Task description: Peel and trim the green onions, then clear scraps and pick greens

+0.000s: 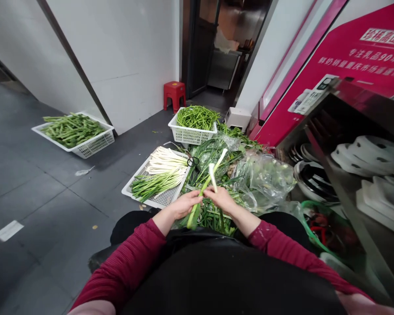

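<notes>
My left hand (186, 204) is closed on a long green onion (218, 163), whose white end points up and away from me and whose green leaves slant down toward my lap. Close beside it, my right hand (222, 200) grips another green onion (212, 171) with its white end sticking up. The two stalks cross near my fingertips. Just past my left hand, a white perforated tray (128, 187) holds trimmed green onions (164, 168), white ends to the far side. Loose green leaves (213, 218) lie in a heap below my hands.
A white basket of green stems (197, 117) stands ahead, near a red stool (174, 94). Another basket of green stalks (74, 130) is at left. Plastic bags of greens (265, 175) lie right of my hands. A metal shelf with dishes (371, 155) borders the right.
</notes>
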Demonstrator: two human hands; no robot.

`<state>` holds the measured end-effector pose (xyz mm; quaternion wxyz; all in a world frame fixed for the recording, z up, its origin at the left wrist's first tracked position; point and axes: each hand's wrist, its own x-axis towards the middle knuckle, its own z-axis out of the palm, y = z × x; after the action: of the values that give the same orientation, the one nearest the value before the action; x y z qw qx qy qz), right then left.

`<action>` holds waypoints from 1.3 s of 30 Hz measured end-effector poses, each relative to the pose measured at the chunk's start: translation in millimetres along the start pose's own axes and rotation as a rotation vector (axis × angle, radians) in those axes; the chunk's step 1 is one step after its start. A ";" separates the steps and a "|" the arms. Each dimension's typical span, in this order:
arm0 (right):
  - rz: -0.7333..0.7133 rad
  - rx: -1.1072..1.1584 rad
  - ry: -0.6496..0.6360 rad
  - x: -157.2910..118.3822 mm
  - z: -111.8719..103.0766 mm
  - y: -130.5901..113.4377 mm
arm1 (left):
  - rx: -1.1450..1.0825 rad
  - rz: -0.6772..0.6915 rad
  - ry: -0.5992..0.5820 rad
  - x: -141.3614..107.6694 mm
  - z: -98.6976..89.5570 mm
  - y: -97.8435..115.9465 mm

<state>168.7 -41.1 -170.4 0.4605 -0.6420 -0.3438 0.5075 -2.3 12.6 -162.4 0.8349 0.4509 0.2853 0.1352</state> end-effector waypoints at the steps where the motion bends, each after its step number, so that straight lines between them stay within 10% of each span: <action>1: 0.022 0.005 -0.042 -1.9 8.6 -3.1 | 0.063 0.026 0.025 1.5 0.3 -2.0; 7: -0.017 0.094 -0.106 -6.9 8.3 -7.2 | 0.224 0.056 -0.091 4.3 -2.4 -8.1; 12: 0.020 0.056 -0.182 -13.6 11.4 -2.5 | 0.145 0.119 0.056 2.8 -0.4 -3.7; 20: -0.151 -0.448 0.044 -6.5 13.3 4.6 | 0.261 0.076 0.134 7.8 2.8 -10.1; 27: 0.078 -0.065 -0.180 -10.2 11.4 7.4 | 0.323 0.165 0.170 9.5 8.0 -14.4; 33: -0.199 -0.584 -0.099 -3.7 3.7 -0.5 | 0.319 0.166 0.166 8.5 6.9 -15.7; 39: -0.181 -0.912 0.009 2.5 9.8 -2.2 | 0.378 0.176 0.203 11.7 10.6 -9.1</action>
<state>159.9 -35.6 -169.7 0.1753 -0.7485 -0.5844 0.2596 13.2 6.0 -169.5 0.6877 0.6065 0.3473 0.1964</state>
